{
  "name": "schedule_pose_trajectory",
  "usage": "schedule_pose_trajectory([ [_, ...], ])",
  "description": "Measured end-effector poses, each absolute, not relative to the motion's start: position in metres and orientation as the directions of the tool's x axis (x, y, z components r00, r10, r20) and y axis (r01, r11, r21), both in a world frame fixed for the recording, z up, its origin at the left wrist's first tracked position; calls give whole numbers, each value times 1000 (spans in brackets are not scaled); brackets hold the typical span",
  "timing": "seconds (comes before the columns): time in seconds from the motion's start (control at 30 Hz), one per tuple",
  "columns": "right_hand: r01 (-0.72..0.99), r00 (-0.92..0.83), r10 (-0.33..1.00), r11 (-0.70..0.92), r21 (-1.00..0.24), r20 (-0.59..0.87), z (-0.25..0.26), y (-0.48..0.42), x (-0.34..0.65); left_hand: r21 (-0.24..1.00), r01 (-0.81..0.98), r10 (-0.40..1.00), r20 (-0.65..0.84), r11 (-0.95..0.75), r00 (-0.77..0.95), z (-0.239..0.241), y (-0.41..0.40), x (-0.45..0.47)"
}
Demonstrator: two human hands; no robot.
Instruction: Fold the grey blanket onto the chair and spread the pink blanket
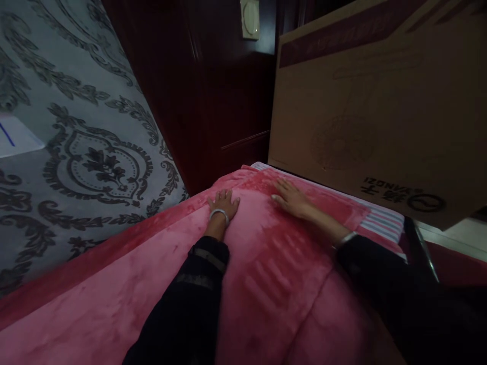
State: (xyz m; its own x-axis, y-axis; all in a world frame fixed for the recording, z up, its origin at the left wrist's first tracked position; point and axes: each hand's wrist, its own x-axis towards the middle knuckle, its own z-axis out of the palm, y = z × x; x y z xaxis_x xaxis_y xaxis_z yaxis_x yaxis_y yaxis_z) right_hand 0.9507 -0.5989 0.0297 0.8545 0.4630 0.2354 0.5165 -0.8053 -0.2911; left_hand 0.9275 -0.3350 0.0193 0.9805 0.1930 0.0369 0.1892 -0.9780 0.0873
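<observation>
A pink and red plush blanket (274, 274) covers the bed in front of me, with streaks brushed into its pile. My left hand (224, 205) lies flat on it near the far end, fingers spread, a bracelet round the wrist. To its right, my right hand (291, 197) rests on a redder patch of the blanket, fingers stretched out and palm down. Neither hand grips anything. Striped cloth (382, 223) shows from under the blanket along the right edge.
Patterned wallpaper (102, 162) runs along the left side. Dark red wood panelling (228, 91) with a pale round fixture (250, 19) stands behind the bed's end. A large cardboard box (373, 111) rises close by at the right. A white sheet (19, 136) is at far left.
</observation>
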Motion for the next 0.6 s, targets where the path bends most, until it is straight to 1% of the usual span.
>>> schedule_pose_trajectory([
  [0.07,476,879,447,-848,-233,168,32,-577,986,92,210,215,45,-973,976,20,-335,928],
  [0.13,513,857,492,-842,-169,152,30,-555,1008,97,194,204,96,-976,974,20,-336,929],
  [0.17,548,836,531,-824,-144,138,27,-546,1015,95,146,157,123,-985,980,20,-337,929],
  [0.2,580,814,570,-804,-130,110,23,-537,1020,86,71,83,137,-994,987,19,-338,930],
  [0.27,617,785,618,-777,-126,33,15,-525,1026,71,-84,-78,86,-994,993,17,-339,931],
  [0.3,624,777,629,-771,-131,1,11,-521,1030,72,-131,-128,44,-989,991,16,-340,931],
  [0.33,630,770,638,-765,-134,-15,7,-519,1033,76,-145,-145,6,-986,989,15,-341,931],
  [0.4,654,750,661,-744,-137,-8,2,-520,1043,89,-104,-107,-29,-991,994,15,-341,931],
  [0.47,673,734,679,-726,-141,12,0,-528,1057,103,-58,-62,-31,-993,998,16,-342,929],
  [0.53,646,760,649,-751,-136,28,-1,-542,1071,114,-36,-40,-33,-993,999,18,-342,928],
  [0.6,591,806,589,-798,-121,52,-3,-564,1082,121,-29,-33,-31,-992,999,19,-342,927],
])
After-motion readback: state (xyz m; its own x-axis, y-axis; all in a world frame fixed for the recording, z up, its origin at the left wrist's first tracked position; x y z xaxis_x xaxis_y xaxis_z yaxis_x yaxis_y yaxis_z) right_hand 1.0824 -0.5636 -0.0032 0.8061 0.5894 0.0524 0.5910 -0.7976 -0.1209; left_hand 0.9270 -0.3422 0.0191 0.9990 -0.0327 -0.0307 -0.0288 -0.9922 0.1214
